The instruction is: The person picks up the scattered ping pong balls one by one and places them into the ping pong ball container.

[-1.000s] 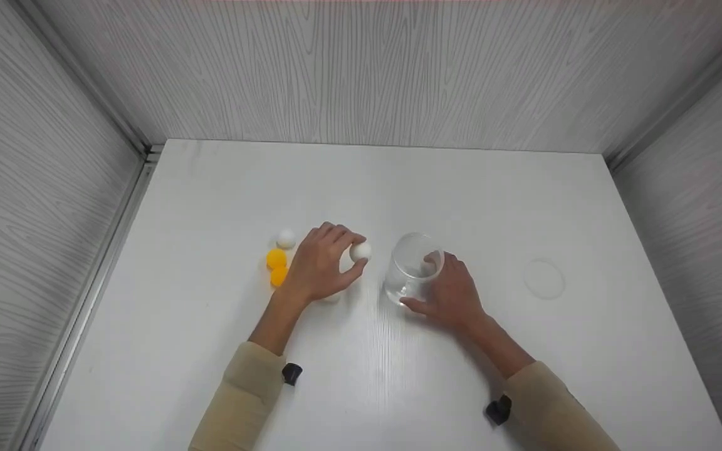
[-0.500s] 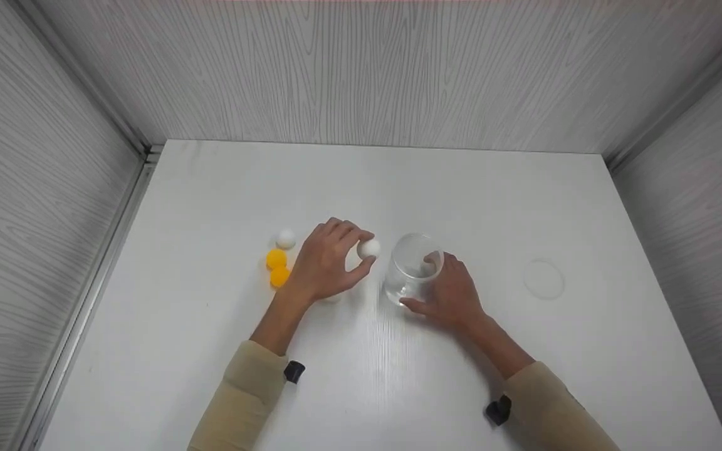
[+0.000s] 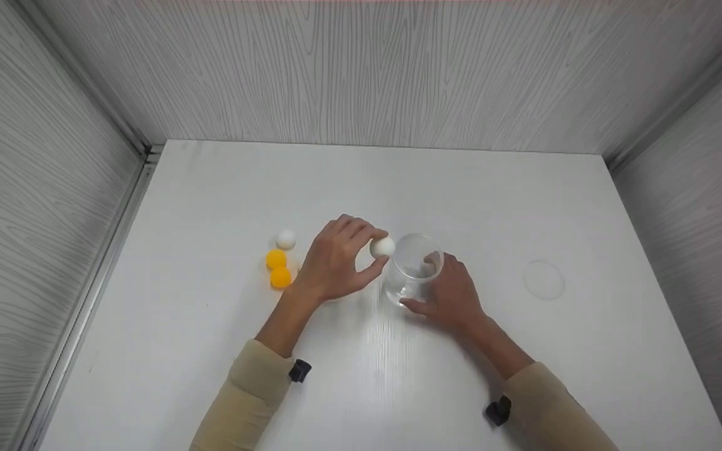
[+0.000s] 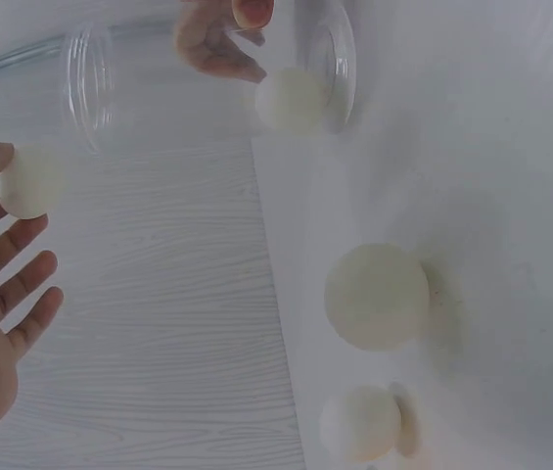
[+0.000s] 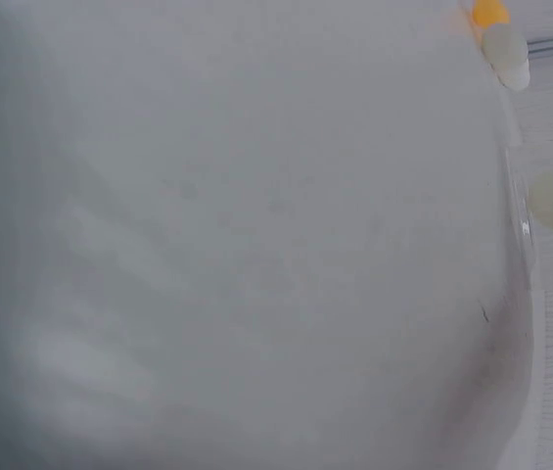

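Left hand (image 3: pixel 336 266): pinched white ball (image 3: pixel 382 247) between thumb and fingertips, raised just beside glass rim
Right hand (image 3: pixel 452 294): wrapped round clear glass (image 3: pixel 412 269), upright on table (image 3: pixel 361 188)
Glass contents: one white ball

white ball (image 3: pixel 382 247) | clear glass (image 3: pixel 412 269) | 2 orange balls (image 3: pixel 278 268) | white table (image 3: pixel 361 188) – grey woodgrain walls (image 3: pixel 361 69)
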The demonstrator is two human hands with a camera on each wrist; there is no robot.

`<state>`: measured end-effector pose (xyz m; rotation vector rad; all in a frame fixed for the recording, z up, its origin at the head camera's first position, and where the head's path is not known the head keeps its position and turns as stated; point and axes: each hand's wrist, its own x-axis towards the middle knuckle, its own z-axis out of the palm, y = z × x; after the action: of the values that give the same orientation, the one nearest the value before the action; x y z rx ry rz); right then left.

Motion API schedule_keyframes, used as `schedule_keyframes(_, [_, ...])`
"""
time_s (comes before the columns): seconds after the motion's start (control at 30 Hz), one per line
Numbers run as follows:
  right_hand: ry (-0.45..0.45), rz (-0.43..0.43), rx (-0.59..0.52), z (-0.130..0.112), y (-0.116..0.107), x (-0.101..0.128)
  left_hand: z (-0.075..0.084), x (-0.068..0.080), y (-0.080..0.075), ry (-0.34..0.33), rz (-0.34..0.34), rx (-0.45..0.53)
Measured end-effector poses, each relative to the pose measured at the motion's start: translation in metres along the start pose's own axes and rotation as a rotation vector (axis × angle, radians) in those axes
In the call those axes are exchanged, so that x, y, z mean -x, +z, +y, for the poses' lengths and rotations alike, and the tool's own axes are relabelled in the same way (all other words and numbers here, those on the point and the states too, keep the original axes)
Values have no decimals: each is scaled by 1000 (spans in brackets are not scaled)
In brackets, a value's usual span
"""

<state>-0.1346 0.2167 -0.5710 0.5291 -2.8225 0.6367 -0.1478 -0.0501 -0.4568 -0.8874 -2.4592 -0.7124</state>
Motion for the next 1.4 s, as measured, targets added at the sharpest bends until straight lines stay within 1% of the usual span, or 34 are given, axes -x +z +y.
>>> schedule_keyframes(0.17, [11, -21, 12, -1, 0, 1, 6, -1, 4, 6, 0, 7])
schedule_keyframes(0.43, [-8, -15, 47, 0, 1, 0, 14, -8, 15, 34, 2, 34])
schedule_keyframes(0.63, [18, -26, 33, 0, 1, 0, 17, -12, 23, 52, -10, 45])
schedule_keyframes(0.8, [0, -10, 23, -1, 0, 1, 18, -15, 29, 55, -28, 41])
schedule_keyframes(0.9, [-12, -6, 31, -2, 0, 1, 17, -17, 32, 52, -27, 46])
schedule_keyframes(1.3, [12, -30, -5, -1, 0, 1, 16, -21, 47, 36, -63, 52])
schedule_keyframes(1.4, [9, -25, 9, 0, 1, 0, 16, -22, 49, 38, -78, 47])
